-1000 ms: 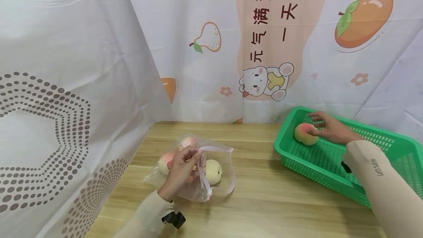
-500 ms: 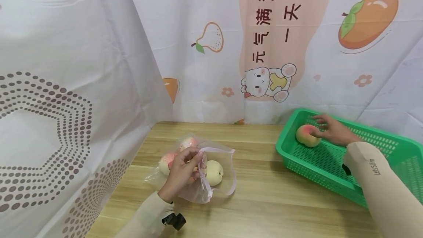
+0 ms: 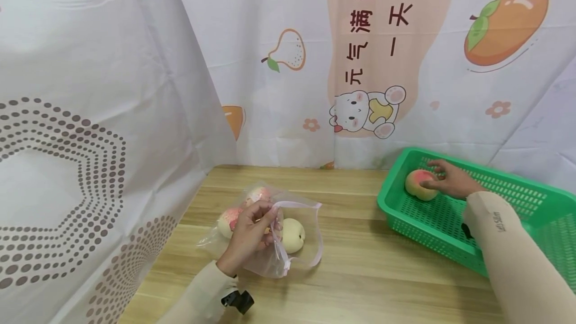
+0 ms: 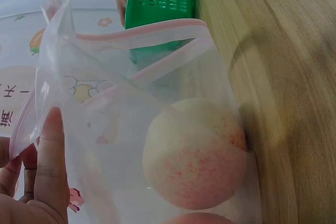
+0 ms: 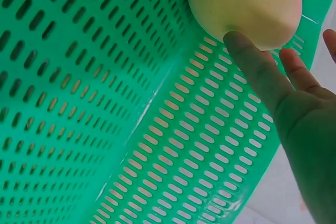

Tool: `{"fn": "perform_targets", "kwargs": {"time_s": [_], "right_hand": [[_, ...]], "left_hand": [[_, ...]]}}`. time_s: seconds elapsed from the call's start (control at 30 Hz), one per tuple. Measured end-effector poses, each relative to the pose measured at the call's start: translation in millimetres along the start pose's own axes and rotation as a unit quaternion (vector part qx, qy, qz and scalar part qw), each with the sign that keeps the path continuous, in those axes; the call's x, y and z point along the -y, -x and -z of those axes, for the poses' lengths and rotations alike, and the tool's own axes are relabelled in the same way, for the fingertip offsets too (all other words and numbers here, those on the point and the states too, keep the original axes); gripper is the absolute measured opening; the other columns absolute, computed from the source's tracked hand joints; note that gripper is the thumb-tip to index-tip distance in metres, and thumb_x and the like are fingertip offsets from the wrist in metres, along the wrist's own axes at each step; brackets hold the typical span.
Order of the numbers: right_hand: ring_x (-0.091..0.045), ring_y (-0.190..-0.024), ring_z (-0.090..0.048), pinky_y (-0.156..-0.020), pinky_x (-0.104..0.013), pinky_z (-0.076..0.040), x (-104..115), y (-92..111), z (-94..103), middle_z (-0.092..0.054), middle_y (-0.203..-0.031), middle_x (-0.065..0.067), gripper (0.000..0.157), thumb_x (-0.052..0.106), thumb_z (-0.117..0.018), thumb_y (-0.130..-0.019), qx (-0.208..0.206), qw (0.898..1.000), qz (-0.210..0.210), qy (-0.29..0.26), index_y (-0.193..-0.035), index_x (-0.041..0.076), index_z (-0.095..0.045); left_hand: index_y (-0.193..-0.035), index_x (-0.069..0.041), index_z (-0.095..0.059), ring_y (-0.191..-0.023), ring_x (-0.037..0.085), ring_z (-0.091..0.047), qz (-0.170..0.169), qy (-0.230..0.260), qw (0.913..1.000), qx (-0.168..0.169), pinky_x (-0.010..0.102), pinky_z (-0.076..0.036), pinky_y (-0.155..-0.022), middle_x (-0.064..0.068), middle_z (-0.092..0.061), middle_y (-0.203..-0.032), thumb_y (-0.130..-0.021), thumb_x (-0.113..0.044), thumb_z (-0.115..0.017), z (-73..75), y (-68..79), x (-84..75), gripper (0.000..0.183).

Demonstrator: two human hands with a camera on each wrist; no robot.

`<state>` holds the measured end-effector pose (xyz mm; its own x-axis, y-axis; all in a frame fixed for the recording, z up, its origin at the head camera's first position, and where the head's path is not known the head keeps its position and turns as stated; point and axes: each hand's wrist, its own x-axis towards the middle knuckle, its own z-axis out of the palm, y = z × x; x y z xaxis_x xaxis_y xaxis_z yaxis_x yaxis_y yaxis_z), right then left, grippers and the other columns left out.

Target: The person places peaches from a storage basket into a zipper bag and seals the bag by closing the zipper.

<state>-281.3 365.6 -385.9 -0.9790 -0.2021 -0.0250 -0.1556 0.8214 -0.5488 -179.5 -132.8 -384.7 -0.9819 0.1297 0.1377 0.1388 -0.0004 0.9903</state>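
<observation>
My left hand (image 3: 249, 231) pinches the pink-edged rim of a clear zip bag (image 3: 306, 254), whose mouth gapes to the right. Several peaches lie inside it, among them a pale peach (image 3: 292, 235) near the opening and pink-flushed ones farther left. In the left wrist view, a speckled peach (image 4: 194, 156) shows through the plastic. At the right, a pink-topped peach (image 3: 420, 185) sits in the left end of a green basket (image 3: 432, 244). My right hand (image 3: 456, 181) reaches over it with spread fingers. In the right wrist view the thumb (image 5: 252, 59) touches or nearly touches that peach.
The basket's perforated walls (image 5: 79, 77) rise around my right hand. Wooden tabletop (image 3: 351, 264) lies between bag and basket. A printed cloth (image 3: 279, 129) hangs behind the table, and another cloth (image 3: 90, 64) hangs along the left.
The head view has shifted slightly. My right forearm has swung a little to the left while the hand stays by the basket's peach. The left hand keeps its hold on the bag.
</observation>
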Motion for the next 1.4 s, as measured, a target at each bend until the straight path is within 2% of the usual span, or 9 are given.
{"fn": "perform_targets", "kwargs": {"time_s": [0.23,0.47,0.57,0.63,0.73,0.83,0.93,1.13,1.4], "right_hand": [[-0.047,-0.1,-0.055,-0.072,-0.051,-0.052,1,-2,-0.8,-0.047,-0.118,-0.038,0.075,0.035,-0.066,-0.097,0.001,1.0,-0.005,0.015,-0.142,-0.014,-0.032],[-0.063,-0.115,-0.045,-0.084,-0.064,-0.049,-1,-3,-5.4,-0.037,-0.132,-0.05,0.08,0.037,-0.063,-0.098,0.029,0.999,-0.024,0.029,-0.144,-0.016,-0.026],[-0.051,-0.098,-0.057,-0.075,-0.054,-0.054,-1,-4,-6.8,-0.049,-0.119,-0.045,0.078,0.034,-0.066,-0.096,0.029,0.999,-0.021,0.032,-0.142,-0.017,-0.028],[-0.04,-0.086,-0.06,-0.067,-0.045,-0.053,-1,-4,-7.6,-0.053,-0.109,-0.041,0.076,0.031,-0.067,-0.095,0.032,0.999,-0.017,0.022,-0.139,-0.018,-0.029],[-0.034,-0.084,-0.06,-0.063,-0.038,-0.052,-1,-4,-9.4,-0.051,-0.111,-0.042,0.074,0.026,-0.069,-0.094,0.038,0.999,-0.013,0.005,-0.137,-0.02,-0.03],[-0.034,-0.085,-0.058,-0.063,-0.037,-0.053,-1,-5,-11.6,-0.047,-0.113,-0.043,0.074,0.023,-0.069,-0.093,0.047,0.999,-0.013,-0.024,-0.135,-0.021,-0.027],[-0.029,-0.08,-0.056,-0.063,-0.037,-0.052,1,-6,-13.2,-0.05,-0.106,-0.036,0.072,0.021,-0.07,-0.093,0.055,0.997,-0.019,-0.054,-0.132,-0.02,-0.026],[-0.022,-0.075,-0.054,-0.061,-0.035,-0.051,2,-7,-13.5,-0.053,-0.097,-0.023,0.064,0.019,-0.071,-0.093,0.056,0.997,-0.008,-0.059,-0.127,-0.017,-0.03],[-0.027,-0.081,-0.059,-0.064,-0.041,-0.056,2,-6,-9.8,-0.053,-0.102,-0.029,0.066,0.022,-0.072,-0.092,0.052,0.997,-0.005,-0.051,-0.129,-0.015,-0.031]], "left_hand": [[-0.101,0.007,-0.061,-0.061,0.011,-0.058,-0.01,0.001,0.9999,0.006,0.016,-0.044,-0.046,0.011,-0.06,-0.079,-0.101,-0.009,-0.06,-0.3,-0.6,1.0,0.016],[-0.101,0.006,-0.062,-0.062,0.011,-0.059,-0.007,0.0,1.0,0.006,0.016,-0.045,-0.047,0.011,-0.06,-0.08,-0.1,-0.009,-0.061,-0.6,0.6,1.2,0.015],[-0.101,0.006,-0.062,-0.063,0.011,-0.059,-0.006,-0.003,1.0,0.004,0.016,-0.046,-0.047,0.011,-0.06,-0.079,-0.1,-0.009,-0.062,-0.7,0.9,0.9,0.015],[-0.101,0.006,-0.062,-0.063,0.011,-0.059,-0.003,-0.003,1.0,0.001,0.016,-0.046,-0.047,0.011,-0.061,-0.079,-0.1,-0.009,-0.062,-0.6,1.1,0.9,0.015],[-0.101,0.006,-0.062,-0.063,0.011,-0.059,-0.002,-0.003,1.0,-0.001,0.016,-0.045,-0.046,0.01,-0.061,-0.079,-0.1,-0.008,-0.061,-0.5,1.5,0.8,0.014],[-0.101,0.006,-0.062,-0.062,0.011,-0.058,-0.001,-0.004,1.0,-0.001,0.016,-0.044,-0.046,0.011,-0.061,-0.079,-0.1,-0.008,-0.061,-0.4,2.0,0.6,0.014],[-0.101,0.005,-0.062,-0.062,0.011,-0.058,0.002,-0.004,1.0,-0.001,0.016,-0.045,-0.047,0.01,-0.06,-0.079,-0.1,-0.009,-0.062,-0.1,2.4,0.5,0.015],[-0.101,0.005,-0.062,-0.065,0.011,-0.06,0.007,-0.003,1.0,-0.001,0.017,-0.047,-0.047,0.01,-0.061,-0.08,-0.1,-0.01,-0.062,0.7,2.5,0.3,0.015],[-0.102,0.004,-0.062,-0.066,0.011,-0.06,0.002,-0.009,1.0,-0.002,0.017,-0.048,-0.047,0.011,-0.061,-0.081,-0.1,-0.01,-0.062,1.4,2.5,-0.1,0.015]]}}
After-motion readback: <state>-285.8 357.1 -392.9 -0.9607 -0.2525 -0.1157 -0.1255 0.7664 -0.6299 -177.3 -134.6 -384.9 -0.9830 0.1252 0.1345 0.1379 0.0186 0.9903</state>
